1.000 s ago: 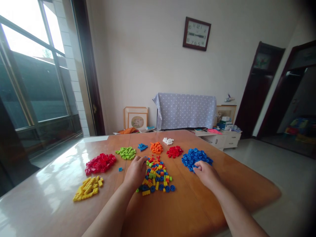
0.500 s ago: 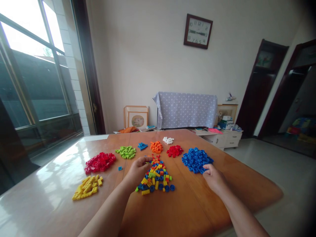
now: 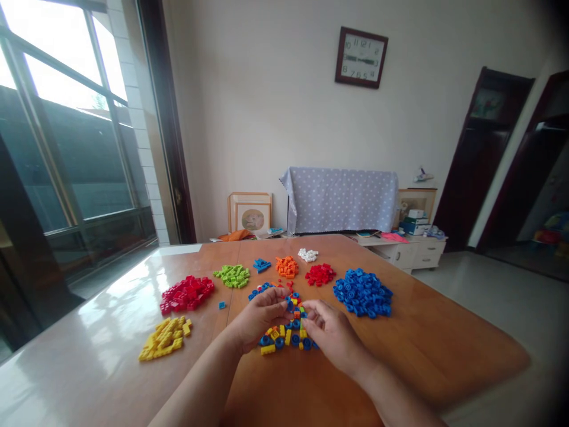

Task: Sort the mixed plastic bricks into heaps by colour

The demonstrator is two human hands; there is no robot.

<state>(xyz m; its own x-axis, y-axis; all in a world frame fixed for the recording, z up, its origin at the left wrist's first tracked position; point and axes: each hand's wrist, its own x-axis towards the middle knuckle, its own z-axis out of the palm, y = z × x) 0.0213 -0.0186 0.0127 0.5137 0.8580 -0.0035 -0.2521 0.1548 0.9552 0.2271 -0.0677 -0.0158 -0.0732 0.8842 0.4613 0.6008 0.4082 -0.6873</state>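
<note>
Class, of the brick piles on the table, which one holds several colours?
The mixed pile between the left hand and right hand, nearest the person. Every other pile, like the blue pile, is one colour.

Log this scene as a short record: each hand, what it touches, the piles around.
left hand: fingers curled on the mixed brick pile; grip unclear
right hand: on the same pile, fingertips close to the left hand
left of hands: red pile, yellow pile, green pile
far side: small blue pile, orange pile, white pile, small red pile
right of hands: large blue pile
surface: wooden table
</note>
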